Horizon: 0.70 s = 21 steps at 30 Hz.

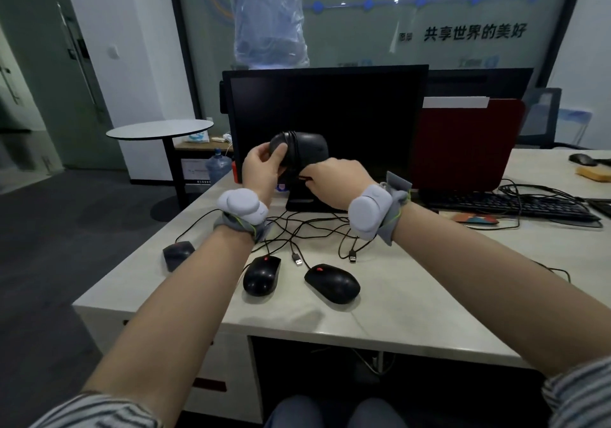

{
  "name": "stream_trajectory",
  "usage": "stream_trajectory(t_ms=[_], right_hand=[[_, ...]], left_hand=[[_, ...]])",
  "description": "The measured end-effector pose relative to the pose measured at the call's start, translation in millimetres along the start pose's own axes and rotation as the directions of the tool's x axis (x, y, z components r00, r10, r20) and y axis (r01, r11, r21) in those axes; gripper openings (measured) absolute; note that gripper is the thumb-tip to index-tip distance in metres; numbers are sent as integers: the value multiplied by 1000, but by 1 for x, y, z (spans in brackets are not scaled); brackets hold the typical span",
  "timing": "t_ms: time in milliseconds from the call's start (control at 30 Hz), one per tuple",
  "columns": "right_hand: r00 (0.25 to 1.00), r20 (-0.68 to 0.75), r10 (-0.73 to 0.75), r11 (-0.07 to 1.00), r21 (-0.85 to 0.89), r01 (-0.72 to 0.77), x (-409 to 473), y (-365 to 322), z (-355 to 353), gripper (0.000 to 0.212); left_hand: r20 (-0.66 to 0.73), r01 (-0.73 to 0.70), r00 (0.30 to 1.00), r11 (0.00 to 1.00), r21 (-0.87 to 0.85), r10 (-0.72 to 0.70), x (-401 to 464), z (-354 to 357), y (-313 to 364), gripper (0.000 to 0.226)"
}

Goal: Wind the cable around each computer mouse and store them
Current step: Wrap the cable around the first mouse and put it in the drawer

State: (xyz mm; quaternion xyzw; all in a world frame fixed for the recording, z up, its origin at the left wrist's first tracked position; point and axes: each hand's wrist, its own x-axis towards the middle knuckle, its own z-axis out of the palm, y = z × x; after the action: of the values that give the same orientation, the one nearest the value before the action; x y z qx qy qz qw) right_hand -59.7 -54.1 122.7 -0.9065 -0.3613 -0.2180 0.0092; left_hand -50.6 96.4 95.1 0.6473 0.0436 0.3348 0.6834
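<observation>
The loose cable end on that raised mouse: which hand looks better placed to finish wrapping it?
The right hand, probably. It already pinches the cable just under the mouse, while the left hand is busy gripping the mouse itself.

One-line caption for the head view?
Left hand holds a mouse; right hand winds its cable around it.

Both forearms reach forward, raised; the left hand and right hand have curled, gripping fingers.

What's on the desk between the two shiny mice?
A USB plug on its cable lies between the left mouse and the right mouse; the head view shows it.
</observation>
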Motion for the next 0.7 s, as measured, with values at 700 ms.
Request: stream_trajectory(t_ms=[700], right_hand=[[985,-172,-33,809,573,127,8,73,-27,16]], left_hand=[[630,223,770,968,-117,-101,-27,-7,11,24]])
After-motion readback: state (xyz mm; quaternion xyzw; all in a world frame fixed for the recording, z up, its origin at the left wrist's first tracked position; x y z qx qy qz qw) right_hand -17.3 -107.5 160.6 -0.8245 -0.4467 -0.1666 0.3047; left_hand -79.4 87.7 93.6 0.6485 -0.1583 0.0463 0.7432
